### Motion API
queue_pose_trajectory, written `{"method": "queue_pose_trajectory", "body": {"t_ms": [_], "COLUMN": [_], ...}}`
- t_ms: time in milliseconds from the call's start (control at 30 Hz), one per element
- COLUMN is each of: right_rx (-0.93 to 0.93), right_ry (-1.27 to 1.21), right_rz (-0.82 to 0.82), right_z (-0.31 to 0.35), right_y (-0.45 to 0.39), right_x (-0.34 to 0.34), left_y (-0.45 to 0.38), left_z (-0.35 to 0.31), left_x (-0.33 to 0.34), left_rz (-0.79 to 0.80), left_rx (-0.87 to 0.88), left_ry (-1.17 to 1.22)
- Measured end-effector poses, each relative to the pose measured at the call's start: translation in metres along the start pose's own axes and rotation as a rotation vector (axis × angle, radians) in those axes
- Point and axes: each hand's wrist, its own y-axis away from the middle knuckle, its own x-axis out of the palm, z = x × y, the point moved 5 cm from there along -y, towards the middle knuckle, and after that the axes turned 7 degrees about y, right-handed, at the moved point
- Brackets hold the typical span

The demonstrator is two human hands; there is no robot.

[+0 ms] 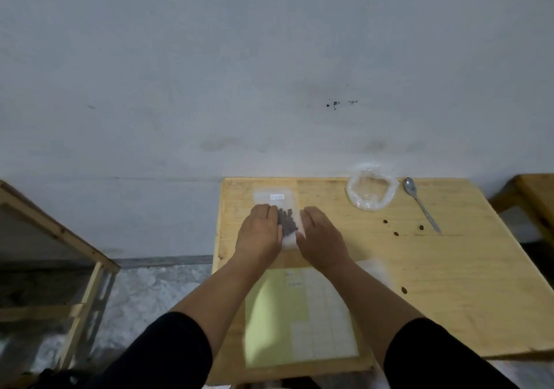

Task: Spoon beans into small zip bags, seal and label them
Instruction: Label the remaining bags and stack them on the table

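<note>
Both hands lie flat with straight fingers on a small clear plastic zip bag of dark beans (pixel 286 221), white label at its far end: left hand (pixel 260 233) over its left side, right hand (pixel 320 237) beside its right edge, on a pale wooden table (pixel 449 268).

A plain room: bare grey wall (pixel 269 59), small wooden table (pixel 449 268), concrete floor (pixel 144 292).
</note>
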Motion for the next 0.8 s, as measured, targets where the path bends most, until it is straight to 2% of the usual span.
{"method": "queue_pose_trajectory", "body": {"t_ms": [100,200,267,367,567,733,800], "right_rx": [0.022,0.083,0.133,0.216,0.398,0.374,0.361], "right_ry": [0.049,0.054,0.059,0.076,-0.090,-0.126,-0.163], "right_rz": [-0.073,-0.087,-0.077,-0.077,0.109,0.265,0.277], "right_z": [-0.007,-0.024,-0.040,-0.070,-0.122,-0.143,-0.148], "right_y": [0.029,0.064,0.088,0.121,0.171,0.191,0.194], "right_x": [-0.020,-0.031,-0.032,-0.028,0.001,0.020,0.023], "left_y": [0.015,0.037,0.053,0.072,0.102,0.114,0.116], "left_z": [-0.026,-0.058,-0.078,-0.103,-0.126,-0.144,-0.149], "left_x": [0.010,0.031,0.042,0.063,0.114,0.134,0.137], "left_rz": [0.034,0.078,0.103,0.175,0.365,0.358,0.350], "left_rx": [0.093,0.209,0.221,0.196,0.063,-0.111,-0.189], "left_ry": [0.008,-0.080,-0.063,0.033,0.102,0.230,0.311]}}
